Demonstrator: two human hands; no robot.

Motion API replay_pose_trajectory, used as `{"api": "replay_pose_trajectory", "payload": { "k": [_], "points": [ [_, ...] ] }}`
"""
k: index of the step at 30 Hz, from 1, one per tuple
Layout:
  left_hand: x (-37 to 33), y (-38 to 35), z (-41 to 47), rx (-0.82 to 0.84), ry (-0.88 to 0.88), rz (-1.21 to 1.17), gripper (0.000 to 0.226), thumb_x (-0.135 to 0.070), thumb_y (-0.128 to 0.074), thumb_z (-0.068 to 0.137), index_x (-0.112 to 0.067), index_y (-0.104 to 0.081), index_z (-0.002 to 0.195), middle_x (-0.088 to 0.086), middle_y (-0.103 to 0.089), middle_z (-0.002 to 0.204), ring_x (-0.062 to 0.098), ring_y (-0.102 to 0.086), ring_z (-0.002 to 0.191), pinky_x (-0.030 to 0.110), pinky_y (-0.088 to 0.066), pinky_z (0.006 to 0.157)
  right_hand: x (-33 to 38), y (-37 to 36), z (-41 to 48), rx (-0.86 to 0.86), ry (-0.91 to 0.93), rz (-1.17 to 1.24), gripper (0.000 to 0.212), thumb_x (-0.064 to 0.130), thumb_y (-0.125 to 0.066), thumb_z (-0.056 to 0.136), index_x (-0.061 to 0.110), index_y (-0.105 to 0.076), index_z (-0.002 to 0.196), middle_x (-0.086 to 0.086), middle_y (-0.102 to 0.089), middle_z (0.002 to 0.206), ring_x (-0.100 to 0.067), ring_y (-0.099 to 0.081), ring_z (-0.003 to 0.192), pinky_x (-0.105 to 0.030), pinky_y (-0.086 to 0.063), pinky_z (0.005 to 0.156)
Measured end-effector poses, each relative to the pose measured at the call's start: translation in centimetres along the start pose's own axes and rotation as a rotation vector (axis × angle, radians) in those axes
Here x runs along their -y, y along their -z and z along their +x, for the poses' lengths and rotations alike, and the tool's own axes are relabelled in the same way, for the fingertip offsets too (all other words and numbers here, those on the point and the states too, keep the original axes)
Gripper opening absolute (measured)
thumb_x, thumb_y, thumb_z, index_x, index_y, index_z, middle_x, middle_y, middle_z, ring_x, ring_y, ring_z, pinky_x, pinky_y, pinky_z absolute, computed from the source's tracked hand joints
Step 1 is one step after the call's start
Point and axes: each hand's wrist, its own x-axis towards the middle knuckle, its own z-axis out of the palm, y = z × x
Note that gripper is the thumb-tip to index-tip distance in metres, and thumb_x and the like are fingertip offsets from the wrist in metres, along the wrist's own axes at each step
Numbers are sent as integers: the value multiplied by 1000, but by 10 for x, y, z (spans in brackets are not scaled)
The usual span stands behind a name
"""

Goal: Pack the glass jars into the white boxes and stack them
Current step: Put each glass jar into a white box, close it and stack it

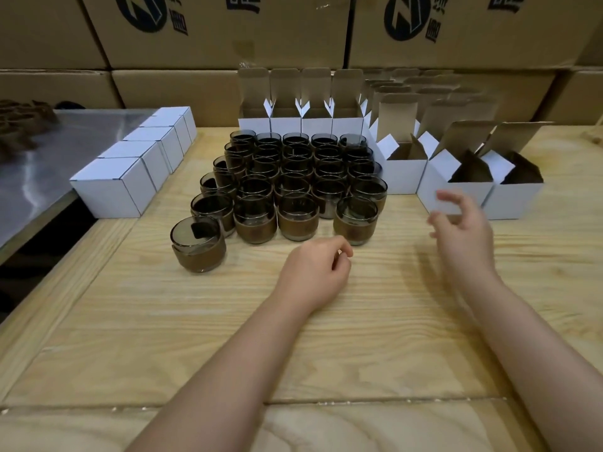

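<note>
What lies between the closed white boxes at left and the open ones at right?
The head view shows the block of glass jars standing on the wooden table between the closed boxes and the open boxes.

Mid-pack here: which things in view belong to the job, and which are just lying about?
Job: glass jars; open white boxes; closed white boxes at the left.
Lying about: brown cartons stacked behind; brown pieces on the metal surface at far left.
</note>
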Motion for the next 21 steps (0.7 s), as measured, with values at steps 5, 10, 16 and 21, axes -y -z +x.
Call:
{"api": "replay_pose_trajectory", "payload": {
  "k": [5,10,16,21],
  "points": [
    [1,-2,2,2,6,-6,17,-21,-52,90,-23,-67,96,-14,-51,71,9,-50,70,27,-40,67,-3,12,53,16,36,-339,64,13,-53,90,15,-26,148,-3,-28,152,-27,-50,121,-33,-41,92],
    [3,-2,3,16,21,-16,17,-22,-51,90,-25,-67,95,-16,-50,66,8,-51,68,26,-39,65,-9,15,66,126,107,-611,35,13,-43,96,7,-45,130,-15,-42,131,-31,-46,110,-37,-38,79],
    [3,-1,3,18,16,-29,17,-20,-51,89,-23,-66,94,-15,-48,60,10,-51,66,29,-40,64,-2,21,30,174,242,-697,23,17,-40,99,9,-49,119,-10,-49,112,-25,-48,95,-36,-37,71],
    [0,0,2,26,31,-79,16,-37,-49,94,-27,-61,95,-9,-56,63,5,-54,64,31,-46,63,15,23,-26,181,331,-716,13,15,-39,97,7,-48,101,-5,-41,92,-26,-43,82,-35,-32,63]
  ]
}}
